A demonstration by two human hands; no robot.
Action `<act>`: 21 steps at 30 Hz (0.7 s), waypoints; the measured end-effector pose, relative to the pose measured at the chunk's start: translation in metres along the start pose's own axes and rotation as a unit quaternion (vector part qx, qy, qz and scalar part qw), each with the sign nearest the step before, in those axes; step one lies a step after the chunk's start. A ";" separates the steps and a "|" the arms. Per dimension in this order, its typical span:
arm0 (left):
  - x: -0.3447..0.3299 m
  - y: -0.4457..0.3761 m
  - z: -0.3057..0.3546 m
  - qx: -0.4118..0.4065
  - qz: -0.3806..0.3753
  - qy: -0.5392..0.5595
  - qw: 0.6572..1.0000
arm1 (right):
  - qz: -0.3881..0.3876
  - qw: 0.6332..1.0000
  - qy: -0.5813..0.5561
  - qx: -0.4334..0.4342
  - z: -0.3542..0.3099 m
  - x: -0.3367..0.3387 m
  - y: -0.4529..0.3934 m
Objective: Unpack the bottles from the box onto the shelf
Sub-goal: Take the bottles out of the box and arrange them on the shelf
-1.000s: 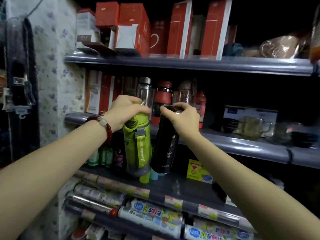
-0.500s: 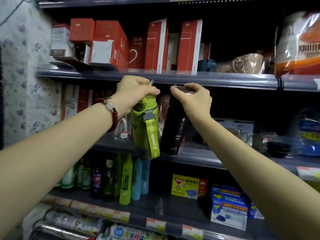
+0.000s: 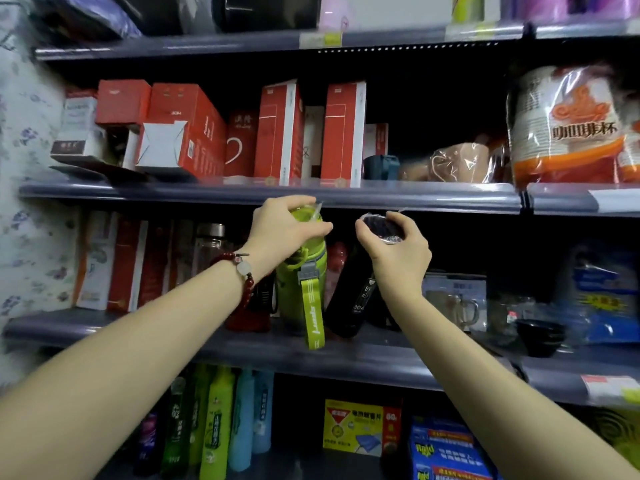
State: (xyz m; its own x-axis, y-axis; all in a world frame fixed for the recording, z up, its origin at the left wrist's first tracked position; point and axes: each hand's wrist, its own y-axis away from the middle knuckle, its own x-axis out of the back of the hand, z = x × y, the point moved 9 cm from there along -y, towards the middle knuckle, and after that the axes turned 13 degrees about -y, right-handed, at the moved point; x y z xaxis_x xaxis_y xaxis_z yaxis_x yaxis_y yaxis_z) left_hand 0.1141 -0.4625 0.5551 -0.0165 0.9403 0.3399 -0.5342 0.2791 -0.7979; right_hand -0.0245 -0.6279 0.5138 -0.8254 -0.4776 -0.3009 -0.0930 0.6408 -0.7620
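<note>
My left hand grips the lid of a lime-green bottle whose green strap hangs down over the shelf edge. Beside it, my right hand holds the cap of a black bottle that tilts to the right at the top. Both bottles are at the front of the middle grey shelf, their bases at or just above its surface. The box they came from is out of view.
Behind the two bottles stand a glass bottle, red bottles and red cartons. Glass mugs and black bowls sit to the right. The shelf above hangs close over my hands. Coloured bottles fill the shelf below.
Both hands have carried the bottles up from the lower shelf level and forward into the middle shelf. The bottles now sit lower, under the upper shelf's edge.
</note>
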 end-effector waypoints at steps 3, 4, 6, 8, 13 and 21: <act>-0.020 -0.018 0.000 0.015 -0.050 0.008 0.999 | -0.004 1.000 0.010 -0.014 0.013 0.002 -0.008; -0.026 -0.024 0.001 0.013 -0.074 0.012 0.997 | -0.003 1.000 0.011 -0.019 0.017 0.002 -0.012; -0.036 -0.033 0.002 0.007 -0.123 0.026 0.992 | -0.006 0.999 0.013 -0.029 0.025 0.000 -0.020; -0.041 -0.036 0.003 -0.002 -0.155 0.043 0.987 | -0.015 0.999 0.014 -0.039 0.031 -0.004 -0.027; -0.047 -0.036 0.004 -0.015 -0.190 0.085 0.978 | -0.054 0.995 -0.032 -0.074 0.044 -0.015 -0.031; -0.048 -0.038 0.000 -0.007 -0.120 0.063 0.991 | -0.184 0.980 -0.052 -0.053 0.061 -0.045 -0.009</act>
State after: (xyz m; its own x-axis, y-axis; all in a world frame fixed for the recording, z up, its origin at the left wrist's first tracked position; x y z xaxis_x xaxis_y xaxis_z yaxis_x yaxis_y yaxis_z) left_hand 0.1352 -0.5183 0.5690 0.2166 0.8629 0.4567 -0.4986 0.4999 -0.7081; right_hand 0.0476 -0.6493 0.4989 -0.6642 -0.7436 -0.0771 -0.4360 0.4690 -0.7681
